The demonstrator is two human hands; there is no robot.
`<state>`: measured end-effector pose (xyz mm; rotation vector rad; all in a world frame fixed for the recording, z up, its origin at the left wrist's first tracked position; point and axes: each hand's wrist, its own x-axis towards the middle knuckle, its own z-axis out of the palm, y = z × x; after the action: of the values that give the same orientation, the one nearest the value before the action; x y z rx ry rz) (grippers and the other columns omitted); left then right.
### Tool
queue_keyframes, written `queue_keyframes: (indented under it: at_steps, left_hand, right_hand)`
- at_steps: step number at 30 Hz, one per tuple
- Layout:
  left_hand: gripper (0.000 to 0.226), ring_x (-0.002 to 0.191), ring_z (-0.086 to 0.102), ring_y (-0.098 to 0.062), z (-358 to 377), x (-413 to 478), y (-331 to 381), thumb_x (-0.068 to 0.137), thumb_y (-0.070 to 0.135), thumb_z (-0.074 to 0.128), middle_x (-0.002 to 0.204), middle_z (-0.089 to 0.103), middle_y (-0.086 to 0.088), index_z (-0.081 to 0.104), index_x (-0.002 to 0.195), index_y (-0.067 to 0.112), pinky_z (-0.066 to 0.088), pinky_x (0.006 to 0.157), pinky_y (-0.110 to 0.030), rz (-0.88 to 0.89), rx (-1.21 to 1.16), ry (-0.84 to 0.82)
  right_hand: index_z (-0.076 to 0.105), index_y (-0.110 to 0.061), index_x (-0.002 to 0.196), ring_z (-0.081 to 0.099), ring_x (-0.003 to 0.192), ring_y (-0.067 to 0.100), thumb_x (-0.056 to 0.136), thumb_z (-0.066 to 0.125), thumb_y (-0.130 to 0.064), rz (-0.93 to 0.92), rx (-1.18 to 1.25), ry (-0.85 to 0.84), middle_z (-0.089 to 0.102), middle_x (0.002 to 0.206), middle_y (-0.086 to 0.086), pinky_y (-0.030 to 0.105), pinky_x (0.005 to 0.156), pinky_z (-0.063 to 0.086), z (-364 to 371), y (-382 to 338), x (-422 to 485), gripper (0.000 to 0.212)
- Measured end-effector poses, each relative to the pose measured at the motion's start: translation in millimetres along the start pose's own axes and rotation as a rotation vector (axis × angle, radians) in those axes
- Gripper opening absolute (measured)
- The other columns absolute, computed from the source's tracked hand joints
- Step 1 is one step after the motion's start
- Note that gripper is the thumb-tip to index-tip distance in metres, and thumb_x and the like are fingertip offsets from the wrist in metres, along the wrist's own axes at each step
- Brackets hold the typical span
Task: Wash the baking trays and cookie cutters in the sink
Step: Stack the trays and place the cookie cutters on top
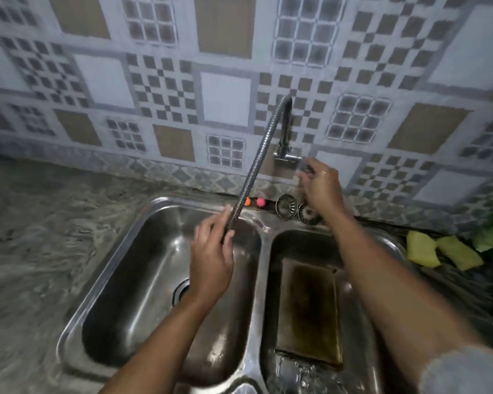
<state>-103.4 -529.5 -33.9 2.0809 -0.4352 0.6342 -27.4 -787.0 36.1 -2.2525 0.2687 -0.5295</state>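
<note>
Your left grip (pixel 211 253) grasps the flexible spout (pixel 254 166), your right grip (pixel 320 187) the tap handle (pixel 306 167). Below your right grip, the baking tray (pixel 308 308) looks unwashed: barely started.

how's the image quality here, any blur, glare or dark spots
Head view: dim overall, left basin darkest; motion blur smears the wall tiles and counter, worst toward the edges; wide-angle lens bows the counter's back edge; wet glint on the right hand gripping the tap handle; left hand holding the hose and the tray are fairly readable.
</note>
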Motion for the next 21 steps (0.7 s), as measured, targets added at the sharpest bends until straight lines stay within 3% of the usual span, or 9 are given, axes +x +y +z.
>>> queue_keyframes:
  at_steps: [2, 3, 5, 7, 11, 14, 17, 19, 21]
  left_hand:
    - [0.054, 0.102, 0.056, -0.019, -1, -1, -5, 0.094, 0.002, 0.058, 0.112, 0.058, -0.003, 0.048, 0.145, 0.016, 0.045, 0.096, -0.026, 0.032, -0.036, -0.01]
    - [0.054, 0.099, 0.058, -0.018, -1, -1, -5, 0.093, 0.0, 0.061, 0.109, 0.059, -0.001, 0.051, 0.143, 0.015, 0.045, 0.095, -0.021, 0.029, -0.037, -0.001]
    - [0.052, 0.096, 0.06, -0.016, 1, 0, -6, 0.092, 0.0, 0.063, 0.106, 0.06, 0.001, 0.055, 0.141, 0.016, 0.048, 0.089, -0.021, 0.012, -0.052, 0.006]
    - [0.05, 0.095, 0.061, -0.015, 3, 2, -8, 0.094, 0.004, 0.062, 0.108, 0.061, 0.004, 0.055, 0.141, 0.018, 0.054, 0.08, -0.029, -0.003, -0.081, -0.022]
    - [0.047, 0.098, 0.063, -0.011, 13, 10, -11, 0.094, 0.009, 0.063, 0.113, 0.063, 0.008, 0.055, 0.138, 0.023, 0.055, 0.084, -0.035, -0.066, -0.072, -0.066]
    - [0.042, 0.097, 0.062, -0.005, 21, 16, -12, 0.094, 0.011, 0.063, 0.111, 0.061, 0.013, 0.055, 0.133, 0.026, 0.056, 0.082, -0.036, -0.112, -0.087, -0.092]
    - [0.043, 0.097, 0.062, -0.007, 25, 19, -10, 0.092, 0.01, 0.065, 0.111, 0.06, 0.014, 0.056, 0.131, 0.024, 0.055, 0.083, -0.041, -0.133, -0.081, -0.051]
    - [0.054, 0.115, 0.056, -0.017, 27, 12, -3, 0.088, 0.01, 0.067, 0.126, 0.056, 0.004, 0.05, 0.138, 0.021, 0.048, 0.097, -0.049, -0.132, 0.012, -0.009]
    - [0.067, 0.133, 0.04, -0.026, 27, -6, 10, 0.086, 0.019, 0.071, 0.143, 0.041, -0.007, 0.04, 0.146, 0.02, 0.033, 0.111, -0.052, -0.131, 0.142, 0.021]
  right_hand:
    - [0.069, -0.012, 0.114, 0.065, 0.089, 0.015, 0.094, 0.061, -0.014, -0.029, -0.062, 0.03, 0.071, 0.106, 0.007, 0.004, 0.074, 0.047, 0, -1, 4, 0.022]
    - [0.069, -0.01, 0.116, 0.064, 0.088, 0.013, 0.095, 0.06, -0.017, -0.04, -0.093, 0.046, 0.071, 0.107, 0.007, -0.003, 0.068, 0.04, 0, -3, 6, 0.023]
    - [0.069, -0.007, 0.115, 0.063, 0.08, 0.015, 0.097, 0.057, -0.02, -0.047, -0.114, 0.077, 0.072, 0.101, 0.008, 0.002, 0.059, 0.04, -1, -9, 13, 0.024]
    - [0.07, -0.007, 0.112, 0.064, 0.078, 0.019, 0.097, 0.057, -0.021, -0.022, -0.089, 0.117, 0.072, 0.094, 0.009, 0.019, 0.063, 0.044, -2, -16, 26, 0.024]
    - [0.071, -0.009, 0.086, 0.052, 0.054, 0.008, 0.095, 0.06, -0.027, 0.115, -0.038, 0.145, 0.063, 0.068, -0.001, 0.025, 0.057, 0.041, -2, -21, 59, 0.023]
    - [0.064, -0.006, 0.067, 0.049, 0.048, 0.012, 0.092, 0.064, -0.034, 0.166, -0.008, 0.153, 0.058, 0.056, 0.0, 0.024, 0.053, 0.037, -2, -19, 71, 0.038]
    - [0.073, -0.012, 0.085, 0.062, 0.065, 0.01, 0.088, 0.068, -0.038, 0.163, 0.008, 0.153, 0.069, 0.075, -0.003, 0.027, 0.068, 0.052, -7, -13, 64, 0.027]
    - [0.07, -0.012, 0.108, 0.065, 0.083, 0.012, 0.088, 0.068, -0.04, 0.171, 0.009, 0.146, 0.07, 0.093, -0.004, 0.029, 0.079, 0.053, -16, -3, 39, 0.035]
    - [0.069, -0.012, 0.112, 0.063, 0.086, 0.011, 0.089, 0.065, -0.042, 0.196, -0.009, 0.112, 0.065, 0.091, -0.007, 0.025, 0.078, 0.049, -25, 19, -8, 0.038]
